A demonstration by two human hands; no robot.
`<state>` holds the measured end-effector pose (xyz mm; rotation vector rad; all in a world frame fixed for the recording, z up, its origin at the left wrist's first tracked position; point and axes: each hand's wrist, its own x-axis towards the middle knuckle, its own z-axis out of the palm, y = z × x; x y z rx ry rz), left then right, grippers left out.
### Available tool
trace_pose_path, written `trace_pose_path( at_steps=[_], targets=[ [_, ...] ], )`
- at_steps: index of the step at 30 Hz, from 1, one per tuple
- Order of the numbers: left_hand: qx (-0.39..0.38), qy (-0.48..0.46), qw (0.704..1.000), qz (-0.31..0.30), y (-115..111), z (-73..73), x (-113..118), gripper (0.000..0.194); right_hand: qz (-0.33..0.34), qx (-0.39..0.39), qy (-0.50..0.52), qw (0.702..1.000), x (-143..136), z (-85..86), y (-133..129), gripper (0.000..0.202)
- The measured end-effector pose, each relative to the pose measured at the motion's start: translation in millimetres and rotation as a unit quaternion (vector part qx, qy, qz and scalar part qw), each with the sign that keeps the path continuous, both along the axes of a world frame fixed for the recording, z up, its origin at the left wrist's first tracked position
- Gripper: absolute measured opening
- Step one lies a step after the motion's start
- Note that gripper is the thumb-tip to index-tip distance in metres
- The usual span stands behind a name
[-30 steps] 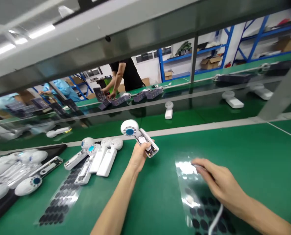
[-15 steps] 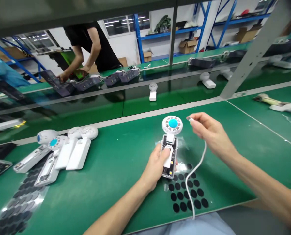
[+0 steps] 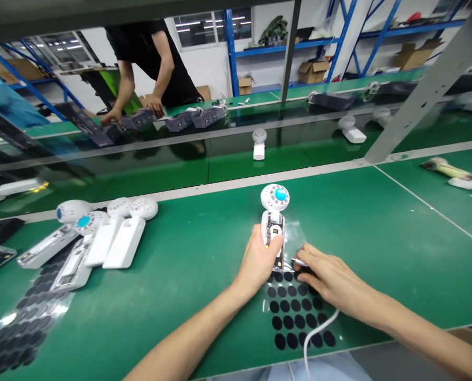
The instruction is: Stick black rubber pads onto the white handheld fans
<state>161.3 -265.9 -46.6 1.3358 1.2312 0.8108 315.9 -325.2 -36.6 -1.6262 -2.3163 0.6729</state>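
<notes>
My left hand (image 3: pixel 256 260) is closed around a white handheld fan (image 3: pixel 274 198) with a blue centre and an open handle showing its circuit board. The thumb lies over the board. Just right of the handle's lower end, my right hand (image 3: pixel 331 278) pinches the metal-tipped plug of a white cable (image 3: pixel 319 330). The plug and the fan look slightly apart. Beneath both hands lies a clear sheet of black round stickers (image 3: pixel 295 305).
Several white fans (image 3: pixel 124 243) lie at the left, near another sticker sheet (image 3: pixel 25 317). Beyond the table edge, a fan (image 3: pixel 259 144) rests on a green belt. A slanted metal post (image 3: pixel 422 95) stands right. Across, a person in black handles dark boxes (image 3: pixel 208 116).
My right hand has moved down and left with the cable plug, toward the fan's lower end. The fan has turned and tilted in my left hand. The person's hands across have shifted.
</notes>
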Motion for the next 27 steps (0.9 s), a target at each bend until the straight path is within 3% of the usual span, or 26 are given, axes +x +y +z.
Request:
trace_pose_path(
  at_steps=[8,11,15,18,27],
  targets=[
    [-0.017,0.001,1.0,0.011,-1.3,3.2,2.5,0.016,-0.005,-0.008,0.119,0.993,-5.1,-5.4,-14.8,0.02],
    [-0.012,0.002,1.0,-0.005,-2.1,2.7,0.0,0.014,-0.051,-0.015,0.172,0.984,-2.3,-0.1,-15.8,0.018],
    [0.003,-0.017,0.999,-0.033,-3.9,2.0,-7.0,0.021,-0.117,-0.006,0.222,0.968,-3.5,20.7,4.1,0.012],
    [0.005,-0.042,0.998,-0.056,-5.2,3.6,-11.3,0.025,-0.106,0.054,0.244,0.962,-15.5,32.8,22.6,0.014],
    [-0.019,-0.1,0.993,-0.066,-5.1,1.2,-11.8,0.028,-0.069,0.123,0.209,0.968,-37.5,27.3,39.3,0.017]
  ],
)
